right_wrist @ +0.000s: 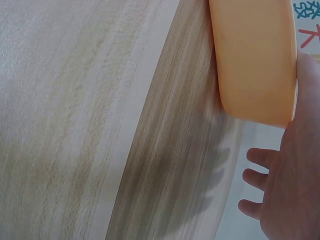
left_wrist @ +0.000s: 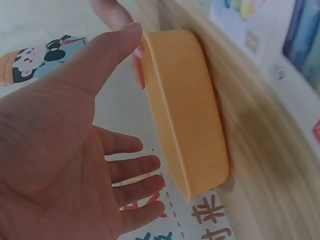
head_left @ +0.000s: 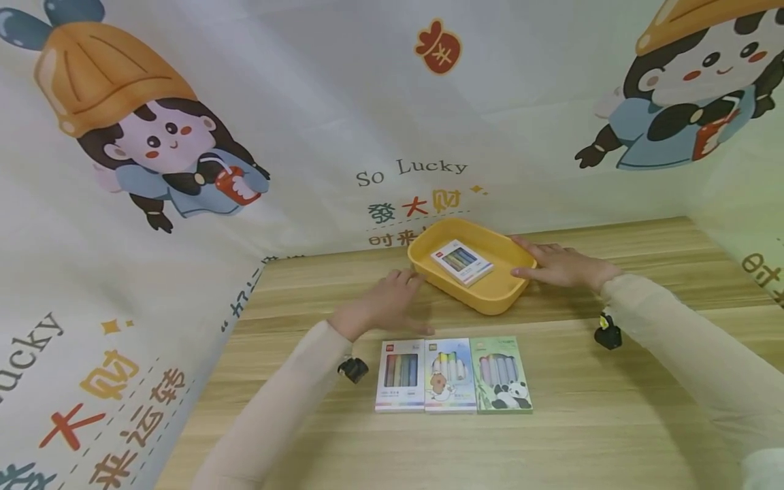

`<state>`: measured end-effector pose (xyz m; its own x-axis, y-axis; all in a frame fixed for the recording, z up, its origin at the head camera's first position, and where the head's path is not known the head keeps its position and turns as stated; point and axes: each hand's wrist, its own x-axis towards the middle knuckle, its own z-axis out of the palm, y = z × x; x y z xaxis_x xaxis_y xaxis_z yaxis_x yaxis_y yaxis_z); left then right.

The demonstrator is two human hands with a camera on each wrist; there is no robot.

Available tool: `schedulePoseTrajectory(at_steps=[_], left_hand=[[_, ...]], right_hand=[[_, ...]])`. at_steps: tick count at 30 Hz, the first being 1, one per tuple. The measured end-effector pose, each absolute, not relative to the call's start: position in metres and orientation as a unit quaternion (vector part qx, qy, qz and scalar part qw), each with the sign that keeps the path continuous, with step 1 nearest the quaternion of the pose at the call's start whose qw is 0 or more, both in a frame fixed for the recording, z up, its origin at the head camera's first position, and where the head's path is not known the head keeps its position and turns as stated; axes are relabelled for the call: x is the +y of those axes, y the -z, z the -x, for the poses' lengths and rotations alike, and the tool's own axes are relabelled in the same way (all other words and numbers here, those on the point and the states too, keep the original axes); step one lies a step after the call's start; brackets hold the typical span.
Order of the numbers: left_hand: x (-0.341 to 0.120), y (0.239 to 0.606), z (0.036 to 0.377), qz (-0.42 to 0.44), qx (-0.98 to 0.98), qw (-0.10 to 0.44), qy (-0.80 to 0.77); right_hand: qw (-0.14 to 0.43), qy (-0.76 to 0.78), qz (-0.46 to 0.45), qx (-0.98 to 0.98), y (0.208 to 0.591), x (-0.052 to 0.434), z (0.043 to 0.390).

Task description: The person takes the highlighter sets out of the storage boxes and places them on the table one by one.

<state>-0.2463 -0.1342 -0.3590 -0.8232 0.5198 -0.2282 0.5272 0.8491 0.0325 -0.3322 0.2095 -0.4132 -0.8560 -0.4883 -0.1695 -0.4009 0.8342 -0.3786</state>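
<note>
- a yellow tray [head_left: 490, 299] sits on the wooden table [head_left: 643, 408] toward its back edge, near the middle, just in front of the printed backdrop [head_left: 184, 204].
- inside the tray lies one flat pen box [head_left: 461, 263], tilted at an angle to the tray walls.
- the left hand [head_left: 386, 304] rests at the tray's left end, fingers straight and spread, thumb [left_wrist: 107, 50] near the rim; nothing gripped.
- the right hand [head_left: 560, 265] lies at the tray's right end, fingers extended, thumb against the wall, not curled around it.
- three pen boxes [head_left: 453, 374] lie side by side toward the table's front edge, touching one another, well apart from the tray.
</note>
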Motion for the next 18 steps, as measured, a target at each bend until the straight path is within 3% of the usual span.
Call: schedulePoseTrajectory(at_steps=[18], left_hand=[[-0.083,0.338,0.316,-0.255,0.952,0.168,-0.01]], right_hand=[[0.129,0.163,0.236,0.949,0.412,0.21,0.332]])
